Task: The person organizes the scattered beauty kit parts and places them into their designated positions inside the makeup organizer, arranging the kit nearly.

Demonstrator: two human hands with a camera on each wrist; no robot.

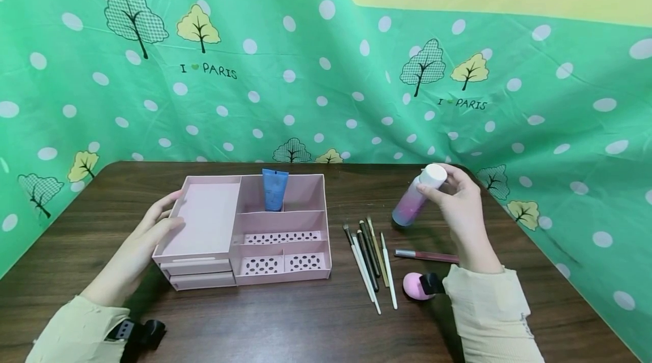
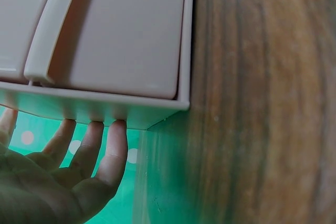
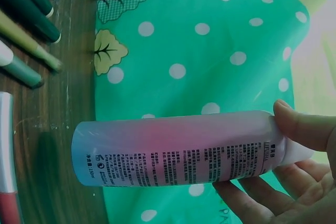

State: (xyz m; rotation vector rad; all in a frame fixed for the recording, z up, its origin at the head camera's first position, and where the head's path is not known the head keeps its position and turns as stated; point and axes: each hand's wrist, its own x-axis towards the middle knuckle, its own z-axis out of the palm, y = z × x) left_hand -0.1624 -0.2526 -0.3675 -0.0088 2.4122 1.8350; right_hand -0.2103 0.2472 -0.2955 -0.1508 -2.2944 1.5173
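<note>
My right hand (image 1: pixel 462 204) grips a pink-and-blue bottle (image 3: pixel 173 153) near its white cap (image 1: pixel 433 175), thumb on one side and fingers on the other. The bottle leans, its base low over the back right of the table. Printed text runs down its side in the right wrist view. At the left, my left hand (image 1: pixel 145 244) rests against the side of a pink desktop organizer (image 1: pixel 209 216). Its fingertips (image 2: pixel 116 129) touch the side wall, fingers fairly straight. A blue squeeze tube (image 1: pixel 275 188) stands in the organizer's back compartment.
Several makeup brushes (image 1: pixel 363 261) lie right of the organizer. A slim tube with a silver end and reddish body (image 1: pixel 433 256) lies below the bottle, and a pink sponge (image 1: pixel 415 286) sits by the right wrist. Polka-dot green cloth (image 1: pixel 326 85) hangs behind the wooden table (image 1: pixel 285 323).
</note>
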